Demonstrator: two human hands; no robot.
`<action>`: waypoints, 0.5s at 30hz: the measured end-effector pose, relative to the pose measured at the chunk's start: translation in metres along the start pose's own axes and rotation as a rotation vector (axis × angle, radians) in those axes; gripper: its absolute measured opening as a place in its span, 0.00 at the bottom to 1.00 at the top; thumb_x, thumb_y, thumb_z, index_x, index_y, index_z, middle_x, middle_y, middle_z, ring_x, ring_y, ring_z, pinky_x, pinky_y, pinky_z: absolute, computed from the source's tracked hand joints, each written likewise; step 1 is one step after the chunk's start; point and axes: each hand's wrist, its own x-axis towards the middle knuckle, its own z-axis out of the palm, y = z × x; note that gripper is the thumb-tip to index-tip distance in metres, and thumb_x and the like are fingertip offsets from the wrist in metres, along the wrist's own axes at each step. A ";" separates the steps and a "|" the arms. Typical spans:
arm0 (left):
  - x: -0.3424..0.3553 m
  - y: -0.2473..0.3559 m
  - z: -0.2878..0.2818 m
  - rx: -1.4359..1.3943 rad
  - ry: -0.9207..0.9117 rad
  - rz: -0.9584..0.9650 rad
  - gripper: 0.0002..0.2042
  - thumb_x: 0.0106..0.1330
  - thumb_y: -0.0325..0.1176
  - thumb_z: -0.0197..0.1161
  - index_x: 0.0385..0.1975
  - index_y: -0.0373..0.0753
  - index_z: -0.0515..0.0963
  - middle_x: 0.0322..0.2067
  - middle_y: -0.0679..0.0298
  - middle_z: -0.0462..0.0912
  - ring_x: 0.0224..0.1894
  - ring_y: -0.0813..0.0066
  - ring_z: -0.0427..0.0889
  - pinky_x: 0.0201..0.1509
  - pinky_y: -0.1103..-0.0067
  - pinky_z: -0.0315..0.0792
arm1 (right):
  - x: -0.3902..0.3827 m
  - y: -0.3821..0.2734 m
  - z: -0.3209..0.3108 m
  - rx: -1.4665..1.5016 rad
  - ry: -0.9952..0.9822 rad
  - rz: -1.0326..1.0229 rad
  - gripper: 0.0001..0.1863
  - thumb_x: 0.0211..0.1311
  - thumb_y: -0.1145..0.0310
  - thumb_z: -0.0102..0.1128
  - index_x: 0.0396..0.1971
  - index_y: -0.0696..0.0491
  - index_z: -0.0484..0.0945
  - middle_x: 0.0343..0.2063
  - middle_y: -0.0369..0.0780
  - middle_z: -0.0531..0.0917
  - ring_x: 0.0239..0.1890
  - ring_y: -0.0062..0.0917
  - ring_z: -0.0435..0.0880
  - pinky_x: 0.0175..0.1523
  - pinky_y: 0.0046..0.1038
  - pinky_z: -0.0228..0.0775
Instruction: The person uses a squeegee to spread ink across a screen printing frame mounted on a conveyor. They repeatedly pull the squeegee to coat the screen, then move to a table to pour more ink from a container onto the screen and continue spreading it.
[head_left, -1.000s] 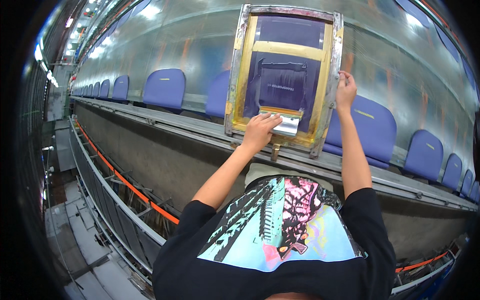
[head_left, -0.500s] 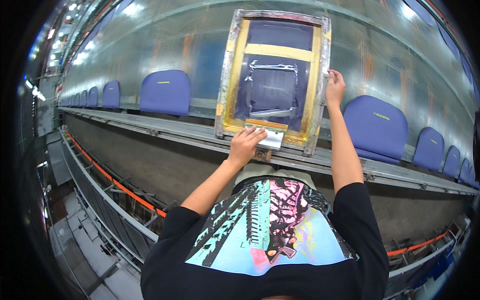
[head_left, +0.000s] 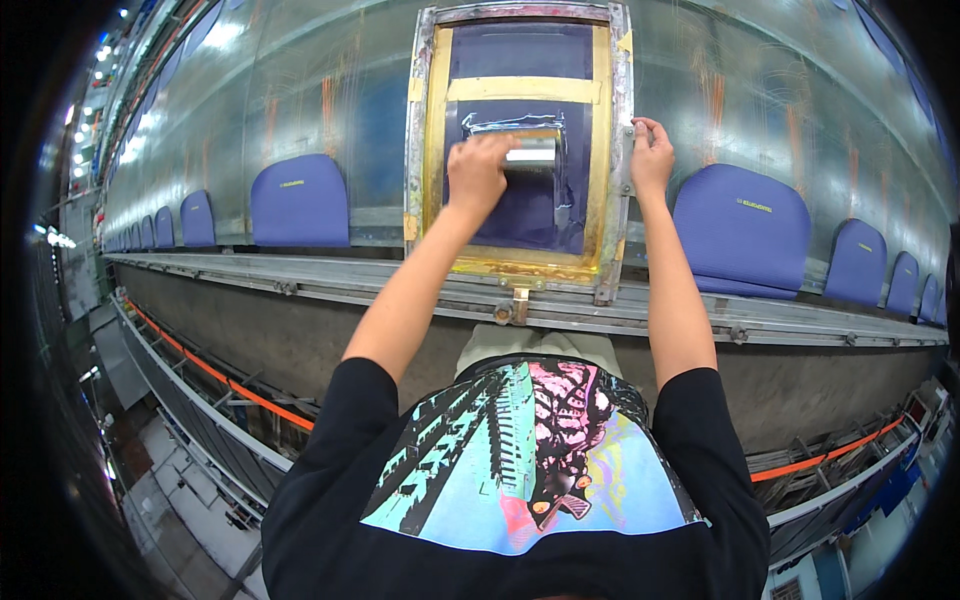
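Note:
A screen-printing frame with yellow tape along its inside lies on the long table before me. My left hand grips a squeegee with a metallic body, its fingers wrapped over the left end. The squeegee rests on the dark mesh, over the far part of the marked rectangle. At the frame's right side my right hand pinches the outer edge, thumb and fingers closed on it. What the frame covers shows only dimly as dark purple through the mesh.
Purple fabric panels with small yellow prints lie in a row along the table, another panel close to the frame's right. A metal rail with a bracket runs along the table's near edge. Orange bars run behind me.
My left hand has pushed the squeegee from the frame's near end up to the far part of the mesh. My right hand stays at the frame's right edge; the whole view has shifted slightly.

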 end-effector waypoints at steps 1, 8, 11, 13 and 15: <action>-0.020 0.003 0.004 0.021 -0.035 0.014 0.22 0.55 0.18 0.62 0.47 0.50 0.85 0.42 0.68 0.88 0.46 0.65 0.85 0.51 0.64 0.71 | -0.001 0.000 -0.001 0.006 -0.009 0.023 0.12 0.74 0.59 0.58 0.44 0.48 0.87 0.22 0.40 0.83 0.27 0.30 0.81 0.41 0.34 0.73; -0.070 0.012 -0.010 -0.044 -0.025 0.076 0.20 0.57 0.18 0.62 0.45 0.50 0.87 0.44 0.68 0.90 0.47 0.63 0.86 0.54 0.65 0.73 | 0.006 0.002 -0.003 -0.041 0.037 -0.001 0.12 0.74 0.58 0.59 0.44 0.47 0.87 0.26 0.43 0.86 0.28 0.31 0.83 0.40 0.35 0.73; -0.010 0.000 -0.007 -0.101 0.034 0.000 0.20 0.56 0.16 0.61 0.43 0.50 0.87 0.43 0.70 0.91 0.44 0.63 0.86 0.50 0.65 0.74 | -0.001 -0.003 -0.001 -0.021 0.009 0.042 0.12 0.73 0.58 0.59 0.43 0.47 0.87 0.25 0.43 0.85 0.28 0.31 0.83 0.39 0.35 0.73; 0.014 -0.007 -0.001 -0.012 0.013 -0.006 0.19 0.55 0.17 0.61 0.42 0.49 0.87 0.42 0.70 0.90 0.44 0.63 0.86 0.49 0.65 0.74 | 0.001 -0.001 0.000 -0.037 -0.005 0.044 0.12 0.73 0.57 0.60 0.43 0.47 0.87 0.24 0.43 0.85 0.28 0.31 0.83 0.39 0.36 0.73; 0.009 -0.004 0.002 0.021 0.013 0.012 0.20 0.55 0.17 0.62 0.43 0.50 0.86 0.41 0.71 0.89 0.44 0.63 0.85 0.50 0.65 0.74 | 0.002 0.001 0.000 -0.039 -0.010 0.039 0.12 0.72 0.56 0.60 0.43 0.46 0.88 0.24 0.43 0.84 0.28 0.31 0.83 0.39 0.36 0.73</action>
